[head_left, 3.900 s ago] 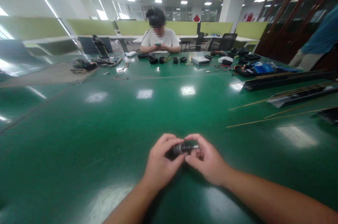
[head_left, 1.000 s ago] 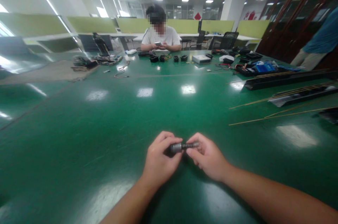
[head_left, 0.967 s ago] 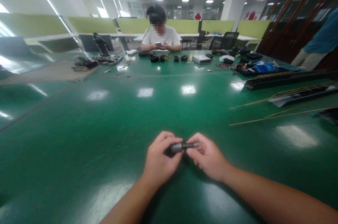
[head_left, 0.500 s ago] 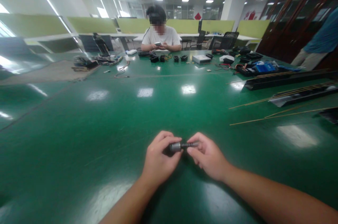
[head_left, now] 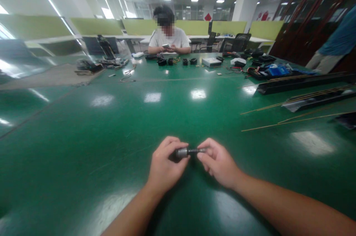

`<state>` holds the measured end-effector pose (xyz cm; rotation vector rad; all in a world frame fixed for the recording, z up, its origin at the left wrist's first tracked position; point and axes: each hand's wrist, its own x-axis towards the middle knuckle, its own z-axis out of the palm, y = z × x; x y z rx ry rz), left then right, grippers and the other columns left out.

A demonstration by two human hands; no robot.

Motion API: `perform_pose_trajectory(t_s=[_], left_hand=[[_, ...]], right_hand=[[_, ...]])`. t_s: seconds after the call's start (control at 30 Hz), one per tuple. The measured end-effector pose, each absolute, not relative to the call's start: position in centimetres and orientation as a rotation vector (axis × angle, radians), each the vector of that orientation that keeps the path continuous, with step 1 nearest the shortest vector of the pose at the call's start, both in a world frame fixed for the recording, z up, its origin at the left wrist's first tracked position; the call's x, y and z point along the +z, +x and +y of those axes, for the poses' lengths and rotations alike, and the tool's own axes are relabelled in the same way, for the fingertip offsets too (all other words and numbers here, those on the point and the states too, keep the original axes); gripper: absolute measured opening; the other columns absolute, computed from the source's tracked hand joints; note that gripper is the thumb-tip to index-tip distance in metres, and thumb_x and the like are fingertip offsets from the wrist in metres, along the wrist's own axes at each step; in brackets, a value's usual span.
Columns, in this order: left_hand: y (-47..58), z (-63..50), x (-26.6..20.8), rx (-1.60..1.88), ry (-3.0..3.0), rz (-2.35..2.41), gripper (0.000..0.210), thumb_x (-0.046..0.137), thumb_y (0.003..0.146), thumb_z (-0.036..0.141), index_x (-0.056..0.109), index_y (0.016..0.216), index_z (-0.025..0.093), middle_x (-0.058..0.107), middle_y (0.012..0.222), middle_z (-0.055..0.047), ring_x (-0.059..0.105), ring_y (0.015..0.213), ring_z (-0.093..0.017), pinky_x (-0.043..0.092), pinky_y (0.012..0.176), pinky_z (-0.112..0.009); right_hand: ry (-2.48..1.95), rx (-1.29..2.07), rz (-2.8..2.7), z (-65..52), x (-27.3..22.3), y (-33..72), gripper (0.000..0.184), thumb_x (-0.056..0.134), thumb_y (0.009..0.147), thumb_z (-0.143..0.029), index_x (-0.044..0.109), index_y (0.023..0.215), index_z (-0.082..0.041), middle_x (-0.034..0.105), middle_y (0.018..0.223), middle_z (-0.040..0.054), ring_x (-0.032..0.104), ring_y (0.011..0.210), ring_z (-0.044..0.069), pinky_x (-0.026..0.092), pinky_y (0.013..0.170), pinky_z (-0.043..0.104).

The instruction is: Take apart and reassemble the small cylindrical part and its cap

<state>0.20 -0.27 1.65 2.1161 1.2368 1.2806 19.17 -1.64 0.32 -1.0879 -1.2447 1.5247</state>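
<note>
Near the front of the green table (head_left: 116,125), a short grey-and-black cylinder (head_left: 182,152) sits between the thumb and fingers of my left hand (head_left: 164,165). From its right end a thin dark rod (head_left: 193,151) stretches across to my right hand (head_left: 218,162). My right thumb and fingers pinch the far, lighter end of that rod. Both hands are closed, and the two pieces lie in one line, roughly level. The left end of the cylinder is partly hidden in my left hand. Whether rod and cylinder are joined, I cannot tell.
Long black trays (head_left: 300,83) and thin yellowish rods (head_left: 267,128) lie at the right. Small black boxes (head_left: 185,61), a white box (head_left: 211,62) and a blue item (head_left: 278,70) stand along the far side. Across the table a person (head_left: 169,39) holds a phone.
My left hand has shifted slightly left with the cylinder. The gap between my hands is a little wider, and more of the dark rod shows.
</note>
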Motion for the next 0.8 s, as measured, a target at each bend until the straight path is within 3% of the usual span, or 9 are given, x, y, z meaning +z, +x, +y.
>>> perform_pose_trajectory(t_s=[0.8], left_hand=[[-0.18,0.02,1.50,1.280,2.098,1.280,0.019,0.074,0.076,0.013,0.072,0.093,0.022,0.064,0.092,-0.002,0.062,0.085,-0.014,0.048,0.075,-0.024]], right_hand=[[-1.099,1.487,-1.198,-1.50,-0.15,19.27,0.021,0.065,0.084,-0.033,0.053,0.094,-0.019,0.051,0.051,-0.0093,0.040,0.042,0.008,0.029,0.040,0.019]])
